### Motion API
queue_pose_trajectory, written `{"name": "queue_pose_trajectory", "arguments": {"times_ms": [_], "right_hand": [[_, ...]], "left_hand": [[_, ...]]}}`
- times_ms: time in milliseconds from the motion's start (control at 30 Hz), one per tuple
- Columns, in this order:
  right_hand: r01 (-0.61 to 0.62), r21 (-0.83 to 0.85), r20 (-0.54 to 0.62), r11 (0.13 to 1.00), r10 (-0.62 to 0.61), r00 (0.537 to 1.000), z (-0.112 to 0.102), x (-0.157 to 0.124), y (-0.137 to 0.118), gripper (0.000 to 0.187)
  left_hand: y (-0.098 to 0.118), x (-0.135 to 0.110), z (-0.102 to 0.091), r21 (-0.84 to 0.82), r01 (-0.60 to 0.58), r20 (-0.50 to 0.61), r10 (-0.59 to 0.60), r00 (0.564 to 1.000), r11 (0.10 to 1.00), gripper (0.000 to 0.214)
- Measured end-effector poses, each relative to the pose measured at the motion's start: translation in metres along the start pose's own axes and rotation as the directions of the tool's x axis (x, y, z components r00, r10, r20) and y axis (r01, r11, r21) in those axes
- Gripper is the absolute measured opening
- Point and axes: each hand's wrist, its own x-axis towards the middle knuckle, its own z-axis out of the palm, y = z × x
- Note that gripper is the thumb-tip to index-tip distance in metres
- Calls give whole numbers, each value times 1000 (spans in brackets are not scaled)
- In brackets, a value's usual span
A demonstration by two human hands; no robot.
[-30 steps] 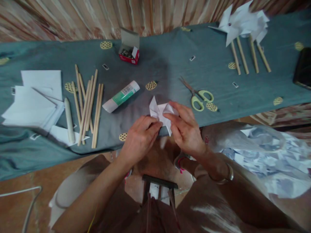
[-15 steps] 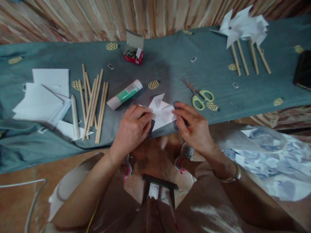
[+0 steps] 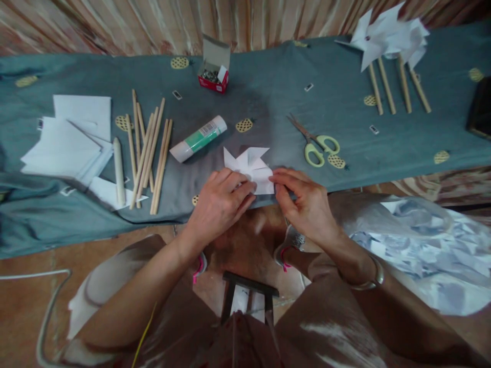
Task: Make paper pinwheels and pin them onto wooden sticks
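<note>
A white paper pinwheel (image 3: 253, 166) lies at the front edge of the cloth-covered table, its folded blades pointing up and outward. My left hand (image 3: 222, 199) is closed on its lower left part, fingertips near the centre. With thumb and fingers, my right hand (image 3: 303, 197) pinches its right edge. Beyond my left hand lies a white and green glue tube (image 3: 199, 139). Scissors with pale green handles (image 3: 315, 145) rest to the upper right of my right hand, their blades pointing away from me.
Wooden sticks (image 3: 148, 153), a pale folding tool (image 3: 118, 171) and paper sheets (image 3: 65, 148) lie left. An open red box (image 3: 213, 81) of small metal pieces stands behind. Finished pinwheels (image 3: 387, 38) are far right. A bag of paper scraps (image 3: 425, 245) sits below the table edge.
The pinwheel has been turned, and another blade now stands out at its upper left. My left hand has shifted slightly right over the paper. The view has tilted a little.
</note>
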Motion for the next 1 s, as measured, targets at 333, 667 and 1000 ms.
{"name": "queue_pose_trajectory", "arguments": {"times_ms": [333,667,1000], "right_hand": [[34,-48,9,998,-34,999,-6,0,3,24],[2,132,94,991,-15,995,-6,4,9,7],[63,22,37,998,-64,997,4,12,4,4]], "left_hand": [[1,-1,-2,-8,-25,-6,25,1000,1000,16],[5,-5,-4,-2,-38,17,38,999,999,20],[6,-6,-4,-20,-21,28,22,999,1000,18]]}}
